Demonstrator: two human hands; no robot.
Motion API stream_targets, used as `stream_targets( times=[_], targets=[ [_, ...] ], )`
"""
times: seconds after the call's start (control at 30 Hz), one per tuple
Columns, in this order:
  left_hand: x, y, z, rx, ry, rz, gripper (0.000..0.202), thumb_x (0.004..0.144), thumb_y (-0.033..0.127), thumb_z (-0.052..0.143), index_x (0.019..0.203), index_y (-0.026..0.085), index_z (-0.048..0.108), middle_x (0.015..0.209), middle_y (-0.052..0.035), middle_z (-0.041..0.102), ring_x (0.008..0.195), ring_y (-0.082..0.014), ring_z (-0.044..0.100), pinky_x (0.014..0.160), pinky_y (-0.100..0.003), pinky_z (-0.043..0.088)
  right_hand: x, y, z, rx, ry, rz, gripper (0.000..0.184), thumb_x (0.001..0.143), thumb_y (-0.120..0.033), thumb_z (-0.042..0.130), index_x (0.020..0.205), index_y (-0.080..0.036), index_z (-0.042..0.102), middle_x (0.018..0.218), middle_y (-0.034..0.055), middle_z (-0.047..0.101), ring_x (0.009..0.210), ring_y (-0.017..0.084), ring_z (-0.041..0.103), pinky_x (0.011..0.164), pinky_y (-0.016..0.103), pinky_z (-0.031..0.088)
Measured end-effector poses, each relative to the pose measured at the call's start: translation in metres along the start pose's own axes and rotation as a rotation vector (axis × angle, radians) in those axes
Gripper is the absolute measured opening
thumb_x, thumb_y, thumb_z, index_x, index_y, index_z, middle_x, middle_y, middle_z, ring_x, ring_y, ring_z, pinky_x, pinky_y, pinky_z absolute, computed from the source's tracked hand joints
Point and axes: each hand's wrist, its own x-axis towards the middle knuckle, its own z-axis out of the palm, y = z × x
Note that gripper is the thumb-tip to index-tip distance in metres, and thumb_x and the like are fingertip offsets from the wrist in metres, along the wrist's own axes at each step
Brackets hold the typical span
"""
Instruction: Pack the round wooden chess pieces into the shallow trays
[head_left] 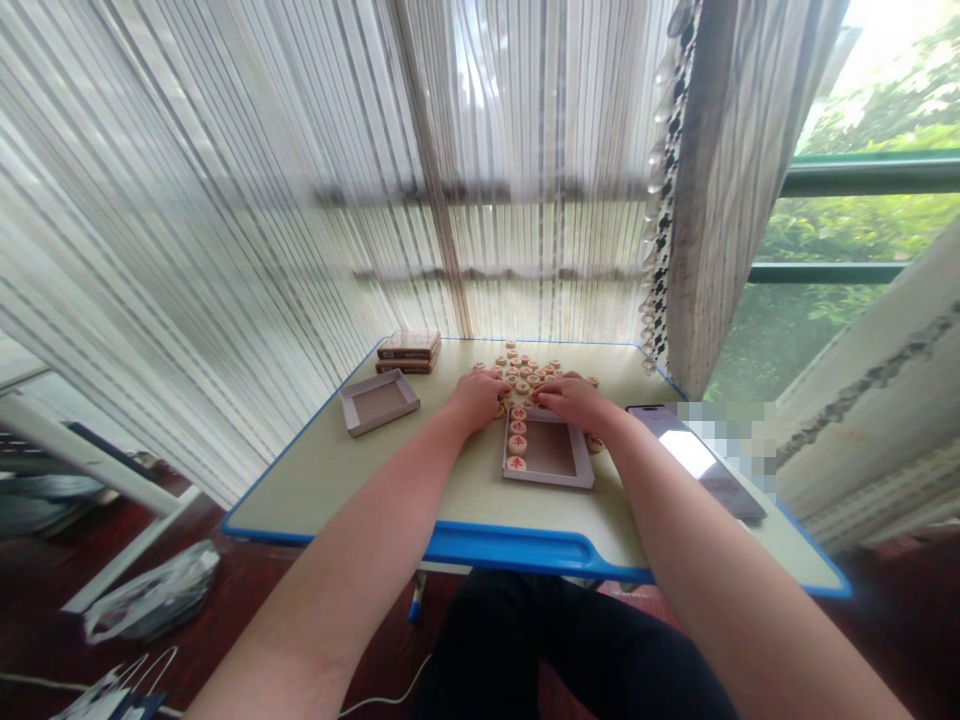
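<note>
Round wooden Chinese chess pieces (pixel 523 386) lie in a loose heap toward the far side of the table. Just in front of them is a shallow open box (pixel 551 478). Several red-marked pieces (pixel 517 444) stand in a column along its left wall, and the rest of its floor shows. My left hand (pixel 480 394) is at the heap's left edge, fingers curled down beside pieces near the box's far left corner. Over the box's far right edge, my right hand (pixel 571 394) has its fingertips drawn together among the pieces. What either hand's fingers hold is hidden.
An empty shallow box part (pixel 379 404) lies at the left, with stacked boxes or books (pixel 408 350) behind it. A tablet-like device (pixel 694 455) lies beyond my right forearm. The table's blue front edge (pixel 510 546) has a groove. Curtains (pixel 495 240) hang close behind.
</note>
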Motion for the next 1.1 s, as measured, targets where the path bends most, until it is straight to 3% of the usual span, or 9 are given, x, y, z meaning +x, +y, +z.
stream_targets(
  times=[0.2,0.33,0.47,0.6,0.77,0.87,1.1],
  targets=[
    [0.001,-0.001,0.001,-0.015,0.007,-0.016,0.034,0.074,0.013,0.046,0.099,0.024,0.067,0.101,-0.0039,0.064,0.1,-0.0175,0.053,0.093,-0.029,0.04,0.008,0.011,0.003,-0.014,0.141,0.129,0.032,0.083,-0.026,0.044,0.103,-0.025,0.068,0.106,0.0027,0.066,0.104,0.018,0.052,0.093,0.029,0.037],
    [0.001,0.0,0.0,-0.02,-0.01,-0.023,0.034,0.074,0.012,0.047,0.098,0.024,0.067,0.102,-0.0038,0.064,0.101,-0.0174,0.052,0.093,-0.029,0.04,0.013,0.01,0.004,-0.076,0.072,0.114,0.03,0.082,-0.041,0.047,0.093,-0.026,0.071,0.104,0.0035,0.066,0.101,0.02,0.052,0.094,0.033,0.035],
    [0.001,0.003,-0.003,-0.028,-0.055,-0.067,0.033,0.074,0.013,0.049,0.098,0.025,0.067,0.104,-0.0033,0.064,0.103,-0.0173,0.051,0.094,-0.029,0.04,0.015,0.006,0.005,-0.105,0.055,0.2,0.032,0.074,-0.051,0.055,0.086,-0.026,0.071,0.099,0.0051,0.066,0.098,0.024,0.051,0.085,0.035,0.04],
    [0.001,0.002,-0.002,-0.034,-0.033,-0.062,0.033,0.073,0.013,0.049,0.098,0.026,0.068,0.104,-0.0032,0.064,0.102,-0.0177,0.052,0.094,-0.03,0.04,0.016,0.006,0.006,-0.083,0.05,0.215,0.03,0.069,-0.05,0.06,0.085,-0.027,0.071,0.092,0.0031,0.067,0.091,0.022,0.055,0.081,0.033,0.041],
    [0.002,-0.003,-0.002,-0.082,0.079,-0.065,0.036,0.071,0.01,0.047,0.098,0.022,0.069,0.106,-0.0051,0.065,0.1,-0.0183,0.054,0.093,-0.029,0.04,0.017,0.01,0.008,-0.07,0.066,0.211,0.026,0.07,-0.043,0.059,0.088,-0.028,0.071,0.087,0.0019,0.068,0.082,0.02,0.058,0.077,0.032,0.043],
    [0.002,-0.002,-0.008,-0.219,0.086,-0.1,0.035,0.074,0.014,0.044,0.095,0.02,0.07,0.095,-0.0037,0.068,0.091,-0.0161,0.058,0.087,-0.026,0.043,0.016,0.009,0.007,-0.067,0.06,0.188,0.026,0.069,-0.042,0.06,0.087,-0.03,0.072,0.089,0.0014,0.068,0.081,0.02,0.059,0.076,0.032,0.044],
    [-0.005,0.002,-0.019,-0.441,-0.079,-0.222,0.031,0.072,0.029,0.049,0.082,0.013,0.073,0.059,-0.0021,0.062,0.058,-0.0128,0.053,0.06,-0.024,0.044,0.005,0.001,-0.014,0.078,0.098,0.328,0.028,0.067,-0.038,0.058,0.084,-0.021,0.071,0.076,0.0045,0.068,0.071,0.018,0.059,0.061,0.027,0.041]
  ],
)
